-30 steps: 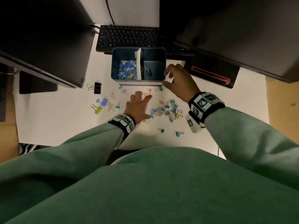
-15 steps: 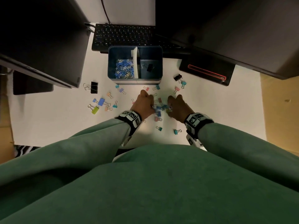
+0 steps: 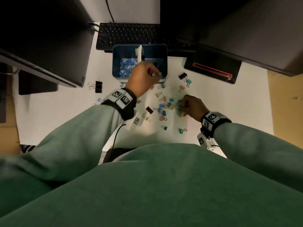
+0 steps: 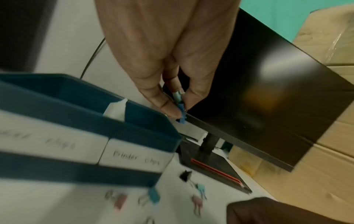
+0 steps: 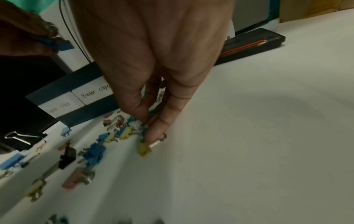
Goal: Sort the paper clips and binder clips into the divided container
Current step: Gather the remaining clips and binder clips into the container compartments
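Note:
The blue divided container (image 3: 164,63) stands before the keyboard, with paper clips (image 3: 126,66) in its left half and a black binder clip (image 3: 155,64) in its right half. My left hand (image 3: 155,75) hovers over the front rim of the right half, labelled "Binder clips" (image 4: 136,159), and pinches a blue binder clip (image 4: 181,112) together with a pale teal one (image 4: 177,95). My right hand (image 3: 182,106) is down on the pile of coloured binder clips (image 3: 164,107). Its fingertips (image 5: 148,127) pinch a small clip, and a yellow clip (image 5: 143,149) lies just under the thumb.
A keyboard (image 3: 127,35) lies behind the container. Dark monitors hang over the left (image 3: 41,38) and right (image 3: 229,22), and a monitor base (image 3: 211,69) sits at right. A large black binder clip (image 3: 96,86) lies at left. Loose clips (image 3: 185,82) lie right of the container.
My left hand has risen from the pile to the container's right half, carrying binder clips. My right hand has stayed down at the pile and shifted slightly right.

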{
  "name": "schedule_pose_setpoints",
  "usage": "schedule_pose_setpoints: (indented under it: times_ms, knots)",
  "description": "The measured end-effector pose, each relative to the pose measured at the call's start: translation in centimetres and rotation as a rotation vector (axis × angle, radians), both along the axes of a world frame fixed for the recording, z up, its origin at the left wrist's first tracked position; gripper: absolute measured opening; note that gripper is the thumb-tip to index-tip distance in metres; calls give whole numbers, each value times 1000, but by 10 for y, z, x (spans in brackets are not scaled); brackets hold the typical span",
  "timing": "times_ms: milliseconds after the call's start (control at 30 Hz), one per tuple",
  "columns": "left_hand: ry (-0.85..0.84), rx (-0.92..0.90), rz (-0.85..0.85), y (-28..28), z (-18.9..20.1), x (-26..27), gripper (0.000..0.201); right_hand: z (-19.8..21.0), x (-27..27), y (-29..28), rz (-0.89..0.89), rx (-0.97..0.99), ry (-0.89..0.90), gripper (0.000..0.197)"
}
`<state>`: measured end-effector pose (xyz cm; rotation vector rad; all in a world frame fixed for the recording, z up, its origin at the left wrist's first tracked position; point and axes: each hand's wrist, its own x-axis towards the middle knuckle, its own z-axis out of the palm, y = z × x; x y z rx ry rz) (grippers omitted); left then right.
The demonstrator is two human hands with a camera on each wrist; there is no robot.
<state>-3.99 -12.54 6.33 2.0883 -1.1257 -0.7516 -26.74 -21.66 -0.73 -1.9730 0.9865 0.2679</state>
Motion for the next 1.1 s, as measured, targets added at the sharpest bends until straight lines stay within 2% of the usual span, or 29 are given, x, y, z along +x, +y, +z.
schedule_pose_setpoints:
  times_ms: [133,200,267,400,500,567,600,667,733,833,967,1100]
  knots:
    - [-91,7,-13,-31,0,17,13,20,21,-3,-112,80,-164,12]
    - [-142,18,-36,-26,0,24,18,41,47,-7,-203,186,-306,14]
    - [-188,-37,32,-7,2,35,20,61,78,-11,-213,198,-387,15]
    - [-241,-39,272,61,-1,68,20,79,133,-15,-69,-11,-382,10]
    - [-321,142,396,123,-19,89,27,78,139,-14,67,-244,-348,11]
    - [-256,365,433,158,-36,92,49,74,121,-9,122,-352,-244,15]
    - [-194,471,426,171,-44,90,63,67,108,-5,163,-367,-111,23]
    - [-118,606,357,183,-59,81,77,51,78,7,248,-285,248,57]
    - [-128,590,274,179,-71,66,76,34,58,21,241,-160,441,89]
    - [-154,494,203,153,-82,42,65,13,59,40,244,-145,433,103]
    - [-182,451,45,113,-86,13,33,-1,76,56,293,-230,347,89]
    - [-142,439,-83,88,-85,-5,28,-10,75,47,279,-182,275,62]
